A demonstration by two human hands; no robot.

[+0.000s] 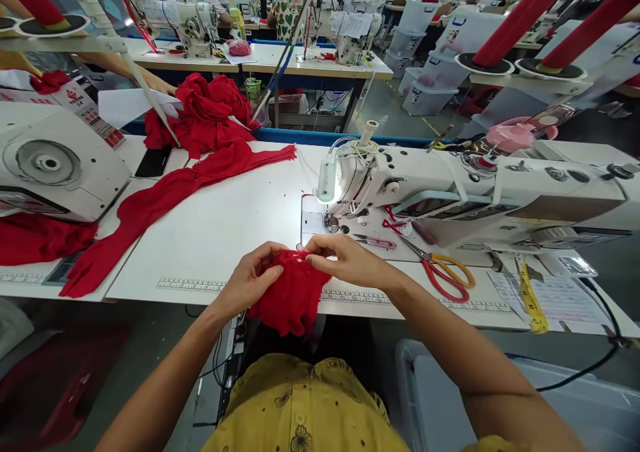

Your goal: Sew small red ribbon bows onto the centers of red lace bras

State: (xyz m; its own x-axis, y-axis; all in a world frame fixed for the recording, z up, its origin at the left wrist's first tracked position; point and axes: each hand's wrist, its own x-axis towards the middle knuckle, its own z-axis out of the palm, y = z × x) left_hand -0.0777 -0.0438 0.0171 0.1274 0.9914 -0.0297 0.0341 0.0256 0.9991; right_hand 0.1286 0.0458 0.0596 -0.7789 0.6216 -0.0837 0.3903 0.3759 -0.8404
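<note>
Stretching across the view, the white counter (220,232) carries a white industrial sewing machine (450,192) on its right half, with its lamp lit over the needle plate. A long strip of red knit fabric (165,202) trails from the counter's left front edge up to a heaped pile of red garments (210,112) at the back, beside a second sewing machine (55,165) on the left. At the near right, below the counter edge, stands a grey plastic bin (500,399); what lies in it cannot be made out. Farther back on the floor, white lidded storage tubs (430,92) are stacked, with contents hidden. At the counter's front edge, just before the needle plate, a small red fabric piece (293,295) hangs partly over the edge. The left hand (250,279) pinches its upper left part and the right hand (345,259) pinches its top edge, fingers closed on the cloth, the two hands close together. Right of the hands lie orange-handled scissors (445,272), a yellow measuring tape (530,299) and small pink thread snips (377,242).
</note>
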